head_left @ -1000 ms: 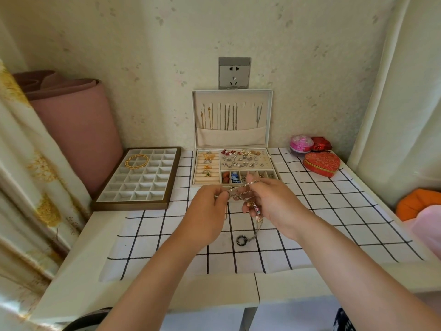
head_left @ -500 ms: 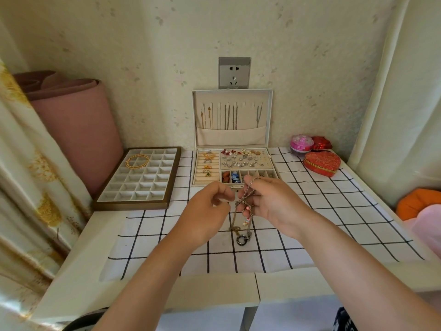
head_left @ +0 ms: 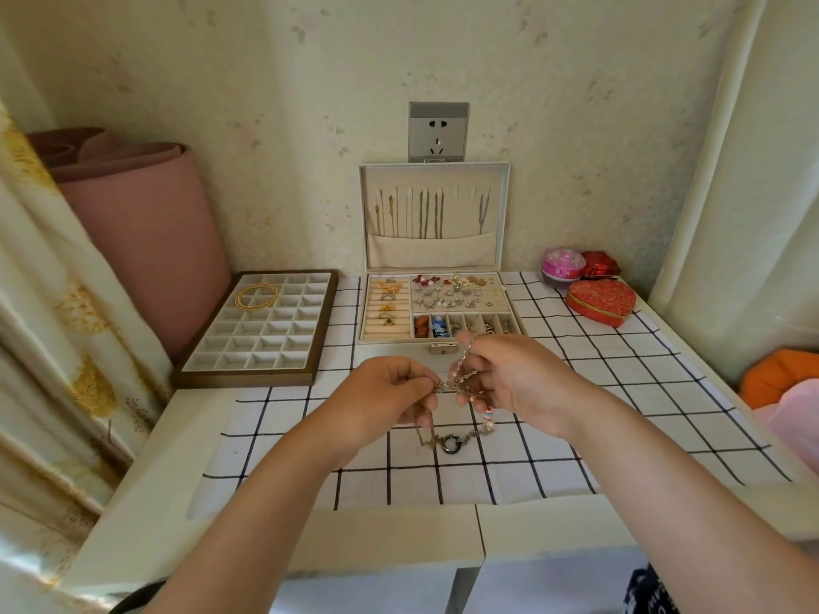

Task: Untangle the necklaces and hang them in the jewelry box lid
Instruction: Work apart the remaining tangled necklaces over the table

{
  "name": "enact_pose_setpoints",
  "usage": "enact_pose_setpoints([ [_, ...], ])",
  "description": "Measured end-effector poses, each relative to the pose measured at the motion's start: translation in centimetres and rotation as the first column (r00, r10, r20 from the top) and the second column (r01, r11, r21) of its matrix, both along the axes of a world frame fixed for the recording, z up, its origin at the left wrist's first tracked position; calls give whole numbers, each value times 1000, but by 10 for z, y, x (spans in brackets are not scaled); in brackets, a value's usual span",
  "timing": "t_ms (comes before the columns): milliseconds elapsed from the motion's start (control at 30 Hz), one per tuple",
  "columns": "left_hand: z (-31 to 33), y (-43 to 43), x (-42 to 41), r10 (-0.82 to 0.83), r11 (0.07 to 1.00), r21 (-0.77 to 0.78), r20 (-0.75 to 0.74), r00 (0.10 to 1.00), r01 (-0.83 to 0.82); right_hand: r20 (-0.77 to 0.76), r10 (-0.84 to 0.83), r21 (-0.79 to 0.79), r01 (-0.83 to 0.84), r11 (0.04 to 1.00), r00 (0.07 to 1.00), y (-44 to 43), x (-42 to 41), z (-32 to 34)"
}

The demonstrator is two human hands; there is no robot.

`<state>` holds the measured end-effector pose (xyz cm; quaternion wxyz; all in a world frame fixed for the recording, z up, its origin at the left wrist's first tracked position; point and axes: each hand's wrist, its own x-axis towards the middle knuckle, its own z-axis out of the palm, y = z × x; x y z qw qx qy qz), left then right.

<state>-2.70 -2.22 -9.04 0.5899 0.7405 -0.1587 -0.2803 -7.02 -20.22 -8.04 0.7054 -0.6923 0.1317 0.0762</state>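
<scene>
Head view, listed left to right, clock directions taken from the hands at table centre.

- Curtain [head_left: 53, 303], cream with gold flowers, far left at 9 o'clock.
- Rolled mat [head_left: 146, 223], dusty pink, leaning in the corner at 10 o'clock.
- Compartment tray [head_left: 243, 378], brown frame, pale grid of cells, flat on the white table [head_left: 177, 458] at 10 o'clock; gold bangles [head_left: 256, 296] lying across its far cells.
- Checked cloth [head_left: 620, 392], white with black lines, spread over the table middle and right.
- Left hand [head_left: 381, 401], raised above the cloth, thumb and forefinger pinching one end of the chain knot, other fingers curled under.
- Tangled necklaces [head_left: 456, 387], stretched between both hands, loose strands drooping towards 6 o'clock; dark ring pendant [head_left: 452, 444] and small coloured beads resting on the cloth below.
- Jewelry box [head_left: 390, 340], open, at 12 o'clock just beyond the hands; rings, earrings and small trinkets in its compartments.
- Lid [head_left: 434, 252], upright against the wall; hung chains [head_left: 425, 214] side by side, lower ends tucked in the fabric pocket.
- Wall socket [head_left: 438, 131], grey, directly above the lid.
- Right hand [head_left: 518, 378], fingers curled round several strands, one chain looped over the forefinger.
- Pink round box [head_left: 563, 263], red box [head_left: 600, 264] and red heart-shaped box [head_left: 600, 301], grouped at 2 o'clock.
- White curtain [head_left: 731, 214], far right.
- Orange cushion [head_left: 775, 376], at 3 o'clock past the table edge.
</scene>
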Motion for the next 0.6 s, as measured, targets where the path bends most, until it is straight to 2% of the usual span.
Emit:
enact_pose_setpoints([
  [100, 1, 0, 0, -1, 997, 79, 39, 999, -2, 8, 41, -1, -41, 999, 999, 2, -2, 2],
  [233, -4, 3, 5, -109, 965, 261, 302, 947, 28, 21, 107, -40, -106, 994, 994, 1, -3, 2],
  [400, -3, 14, 11, -216, 961, 247, 401, 890, 122, -5, 93, -7, -93, 996, 996, -2, 5, -1],
  [500, -1, 12, 13, -246, 927, 372, 531, 811, 38, 2, 96, 19, -96, 995, 995, -4, 10, -3],
  [600, -3, 7, 18, -183, 928, 366, 606, 774, -68, 11, 99, 30, -99, 995, 995, -4, 15, -6],
])
